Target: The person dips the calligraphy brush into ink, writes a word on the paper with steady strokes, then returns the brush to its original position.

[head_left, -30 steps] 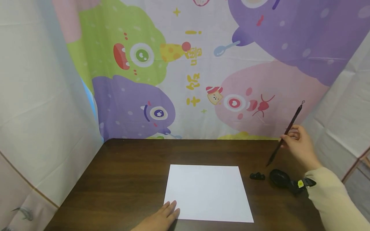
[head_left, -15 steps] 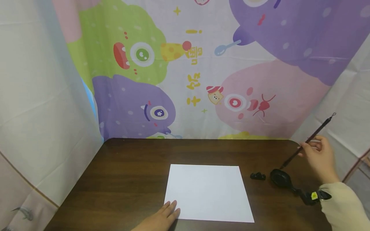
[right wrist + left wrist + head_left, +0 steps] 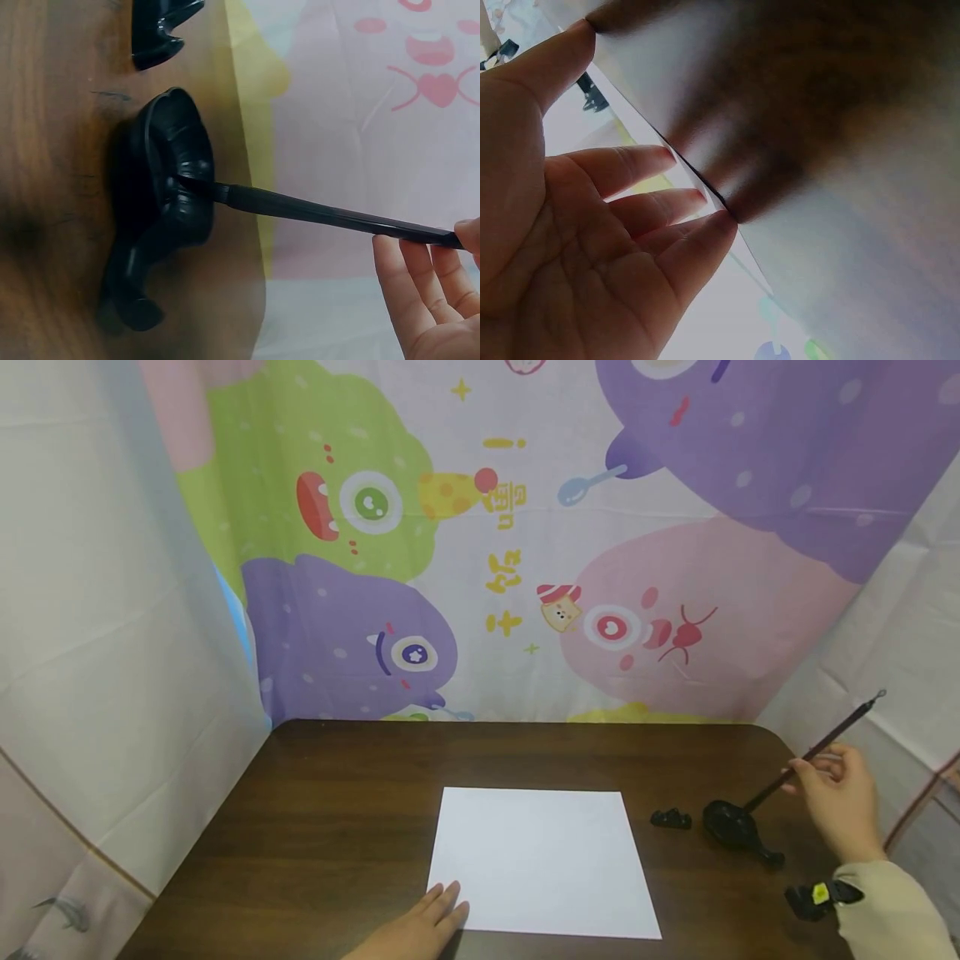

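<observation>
One dark brush (image 3: pixel 315 213), pinched in the right hand (image 3: pixel 842 797), tip inside the black dish (image 3: pixel 726 820) at three o'clock of the white paper (image 3: pixel 543 860), left hand (image 3: pixel 420 927), fingers spread, touching the paper's eight o'clock edge, black notched piece (image 3: pixel 671 819) at the dish's nine o'clock

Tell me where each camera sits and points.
Head: on the head, facing forward and down at the paper; left hand, right hand and sleeve show.
Left wrist: worn there, facing the left hand's palm side.
Right wrist: worn there, facing the brush in the black dish; right hand partly shows.
Head and right wrist share brush and black dish.
</observation>
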The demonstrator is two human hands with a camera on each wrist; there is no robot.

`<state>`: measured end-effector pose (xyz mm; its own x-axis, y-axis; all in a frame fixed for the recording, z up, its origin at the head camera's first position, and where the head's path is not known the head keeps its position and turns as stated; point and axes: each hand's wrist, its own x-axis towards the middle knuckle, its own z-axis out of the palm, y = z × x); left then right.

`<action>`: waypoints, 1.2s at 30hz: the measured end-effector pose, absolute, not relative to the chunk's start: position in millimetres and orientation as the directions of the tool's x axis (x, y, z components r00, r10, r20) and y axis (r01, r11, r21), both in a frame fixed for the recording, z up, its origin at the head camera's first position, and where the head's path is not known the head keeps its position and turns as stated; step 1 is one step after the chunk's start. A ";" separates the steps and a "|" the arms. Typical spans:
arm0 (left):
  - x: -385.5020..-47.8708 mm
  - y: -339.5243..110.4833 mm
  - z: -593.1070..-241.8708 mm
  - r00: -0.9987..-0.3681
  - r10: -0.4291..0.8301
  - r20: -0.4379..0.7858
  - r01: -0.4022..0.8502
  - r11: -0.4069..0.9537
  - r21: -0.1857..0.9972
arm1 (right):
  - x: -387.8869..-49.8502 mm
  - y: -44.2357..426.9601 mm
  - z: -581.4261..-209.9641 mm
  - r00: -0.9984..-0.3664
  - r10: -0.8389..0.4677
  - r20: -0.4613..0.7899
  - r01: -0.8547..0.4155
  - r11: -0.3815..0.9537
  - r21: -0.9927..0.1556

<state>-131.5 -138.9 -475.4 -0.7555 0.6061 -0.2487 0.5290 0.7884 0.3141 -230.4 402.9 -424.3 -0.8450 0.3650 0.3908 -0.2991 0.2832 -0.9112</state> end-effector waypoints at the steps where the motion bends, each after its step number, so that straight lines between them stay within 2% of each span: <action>1: -131.2 -138.9 -475.5 -0.755 0.607 -0.247 0.530 0.787 0.316 | -230.1 402.9 -425.6 -0.845 0.368 0.387 -0.298 0.277 -0.914; 14: -129.8 -137.7 -475.7 -0.770 0.595 -0.229 0.524 0.795 0.306 | -225.9 404.5 -432.7 -0.853 0.383 0.354 -0.332 0.125 -0.935; 22: -128.4 -137.5 -473.4 -0.773 0.594 -0.224 0.524 0.796 0.303 | -224.7 406.1 -431.4 -0.852 0.379 0.361 -0.302 0.208 -0.931; 29: -129.0 -137.9 -474.4 -0.769 0.592 -0.239 0.517 0.797 0.311 | -223.8 407.4 -425.3 -0.839 0.387 0.383 -0.199 0.436 -0.877; 36: -127.8 -138.4 -474.9 -0.770 0.598 -0.223 0.526 0.793 0.307 | -223.6 408.7 -416.0 -0.829 0.383 0.407 -0.229 0.433 -0.872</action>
